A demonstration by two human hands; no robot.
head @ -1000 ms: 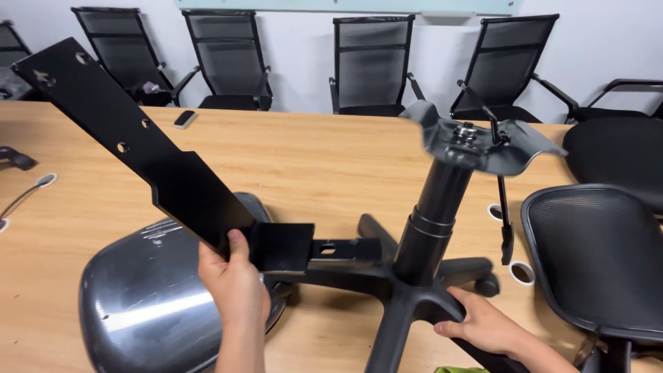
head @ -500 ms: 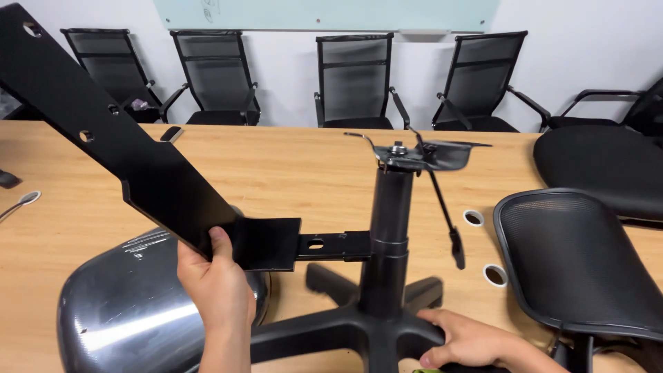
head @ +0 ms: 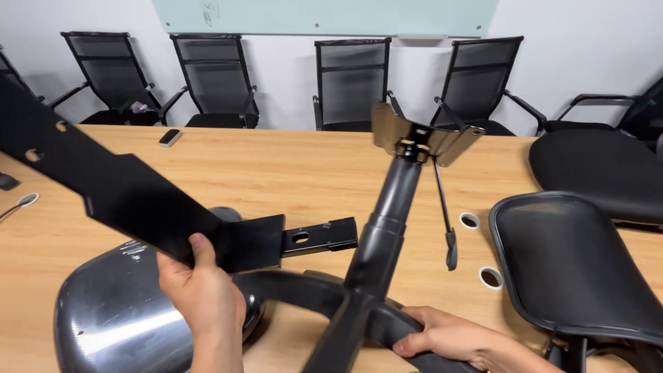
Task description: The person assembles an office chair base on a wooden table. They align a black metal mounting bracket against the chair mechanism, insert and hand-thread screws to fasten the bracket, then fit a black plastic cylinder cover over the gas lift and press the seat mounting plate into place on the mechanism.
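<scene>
My left hand (head: 197,290) grips a long flat black metal bracket (head: 124,190) with holes, holding it slanted above the wooden table (head: 290,169); its narrow slotted end (head: 319,237) points right toward the chair column. My right hand (head: 445,338) is closed on a leg of the black chair base (head: 345,311), which lies on the table. The gas column (head: 387,221) leans up to the right, topped by a metal seat plate (head: 423,140) with a hanging lever (head: 445,221).
A glossy dark seat shell (head: 110,321) lies at the near left. A black mesh seat (head: 577,266) sits at right, another seat (head: 597,169) behind it. Office chairs (head: 352,83) line the far edge. A phone (head: 170,137) lies on the table; two grommet holes (head: 469,221) are near the column.
The chair base has tilted, so its column now leans to the right. The bracket has dropped lower and more level in my left hand. My right hand stays on the base leg.
</scene>
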